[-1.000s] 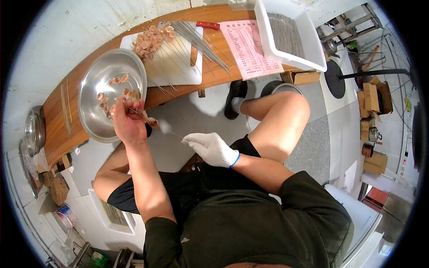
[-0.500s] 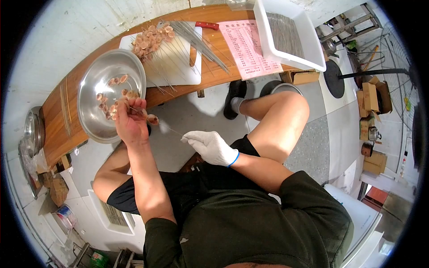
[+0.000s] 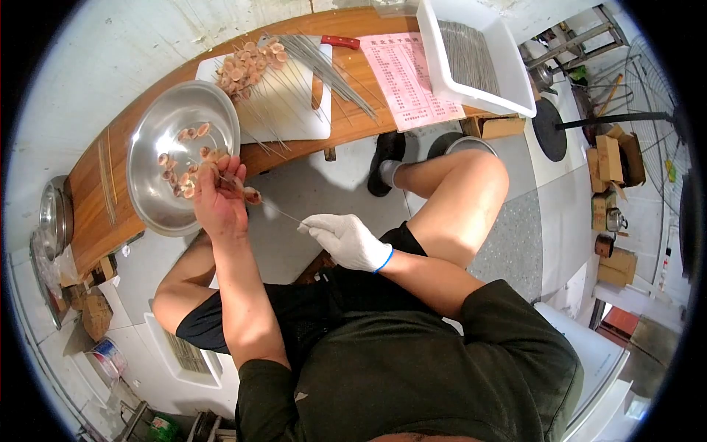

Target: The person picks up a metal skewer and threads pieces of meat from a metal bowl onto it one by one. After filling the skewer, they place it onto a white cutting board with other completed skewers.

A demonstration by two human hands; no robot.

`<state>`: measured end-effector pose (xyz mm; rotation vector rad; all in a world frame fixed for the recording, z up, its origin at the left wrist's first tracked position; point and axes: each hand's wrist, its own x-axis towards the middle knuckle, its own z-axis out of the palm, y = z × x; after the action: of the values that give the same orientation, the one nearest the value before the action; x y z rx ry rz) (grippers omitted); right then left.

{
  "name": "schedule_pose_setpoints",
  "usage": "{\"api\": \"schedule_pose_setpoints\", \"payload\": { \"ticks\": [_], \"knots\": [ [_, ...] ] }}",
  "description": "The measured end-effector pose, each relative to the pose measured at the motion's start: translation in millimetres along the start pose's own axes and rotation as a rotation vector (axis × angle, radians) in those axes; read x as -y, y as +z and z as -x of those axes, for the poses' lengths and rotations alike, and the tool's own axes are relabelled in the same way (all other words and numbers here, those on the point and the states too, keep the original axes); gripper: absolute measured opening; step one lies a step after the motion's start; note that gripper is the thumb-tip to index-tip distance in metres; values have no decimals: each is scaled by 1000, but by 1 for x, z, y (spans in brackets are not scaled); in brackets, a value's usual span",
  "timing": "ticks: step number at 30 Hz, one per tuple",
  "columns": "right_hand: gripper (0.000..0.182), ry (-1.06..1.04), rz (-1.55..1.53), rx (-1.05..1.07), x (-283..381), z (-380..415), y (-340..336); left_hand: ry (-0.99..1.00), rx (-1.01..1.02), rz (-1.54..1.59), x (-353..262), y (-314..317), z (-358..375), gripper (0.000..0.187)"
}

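Note:
My right hand point(image 3: 346, 241), in a white glove with a blue cuff edge, is closed on the end of a thin metal skewer point(image 3: 283, 214). The skewer points left towards my bare left hand point(image 3: 221, 202). A small round pinkish-brown food piece point(image 3: 252, 196) is threaded on it, just beside my left fingers. Those fingers are closed around the skewer's far part and more food, partly hidden by the hand. Under and beyond my left hand is a large steel bowl point(image 3: 143, 193), with several similar round pieces point(image 3: 194, 132) inside.
On the wooden table point(image 3: 110, 151) a white cutting board point(image 3: 294, 121) carries loaded skewers point(image 3: 250, 66) and bare skewers point(image 3: 324, 70). A red-handled knife point(image 3: 341, 42), a pink printed sheet point(image 3: 409, 81) and a white bin of skewers point(image 3: 508, 99) are to the right.
My left hand has shifted slightly to the right along the skewer, closer to the threaded piece. My gloved right hand has stayed almost still.

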<state>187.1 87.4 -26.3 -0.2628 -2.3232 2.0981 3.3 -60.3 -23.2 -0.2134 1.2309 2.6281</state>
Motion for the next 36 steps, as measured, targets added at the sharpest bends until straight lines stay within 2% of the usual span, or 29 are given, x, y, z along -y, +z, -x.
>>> {"api": "schedule_pose_setpoints", "payload": {
  "ticks": [6,24,27,30,31,34,36],
  "knots": [
    [22,20,-14,-4,1,-2,-2,-4,-55,-60,1,3,2,24],
    [25,60,-39,26,3,-6,-3,-49,-53,-126,5,-2,3,27],
    [23,165,-50,54,18,-12,-9,-81,-68,-68,6,-11,-4,30],
    [24,66,32,50,19,-17,-18,-101,-7,-88,-5,-13,-5,34],
    [25,-63,156,19,17,-21,-22,-87,-48,-145,-8,-13,-6,38],
    [25,168,-59,-65,18,-33,-34,-34,-129,-205,-20,-15,-5,40],
    [24,89,-22,-159,24,-52,-43,-46,-131,-228,-29,-22,-6,40]
  ]
}}
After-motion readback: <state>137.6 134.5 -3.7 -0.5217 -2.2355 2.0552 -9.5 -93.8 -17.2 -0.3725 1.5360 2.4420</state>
